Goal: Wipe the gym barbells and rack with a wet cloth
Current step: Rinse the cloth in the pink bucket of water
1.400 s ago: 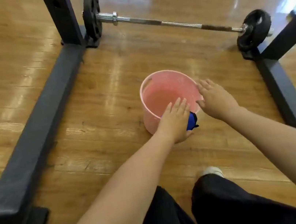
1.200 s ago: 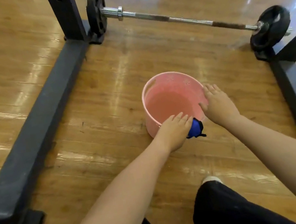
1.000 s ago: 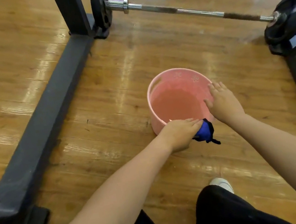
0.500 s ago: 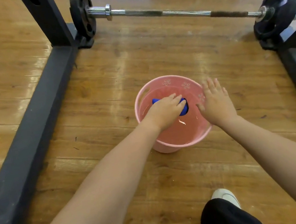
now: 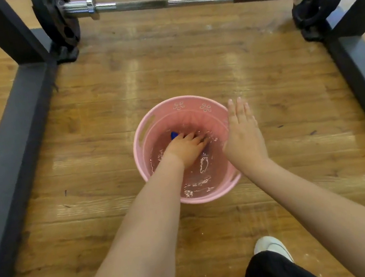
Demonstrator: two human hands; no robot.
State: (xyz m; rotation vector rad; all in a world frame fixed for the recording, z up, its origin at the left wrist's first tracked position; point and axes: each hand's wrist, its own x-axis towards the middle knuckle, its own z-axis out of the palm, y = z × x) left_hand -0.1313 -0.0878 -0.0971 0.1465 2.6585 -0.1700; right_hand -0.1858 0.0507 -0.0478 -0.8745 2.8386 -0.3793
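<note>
The left hand (image 5: pixel 186 148) is plunged into the water of the pink bucket (image 5: pixel 142 130) on the wooden floor (image 5: pixel 102 117), its grip closed over the blue cloth (image 5: pixel 174 135), of which only a corner shows. The right hand (image 5: pixel 244 137) rests flat and released against the bucket's rim. Soaked, the cloth will likely be limp, heavy and dripping, so bunching it whole in the fist suits best. The barbell (image 5: pixel 180 1) lies beyond, between the rack (image 5: pixel 10 131) feet.
</note>
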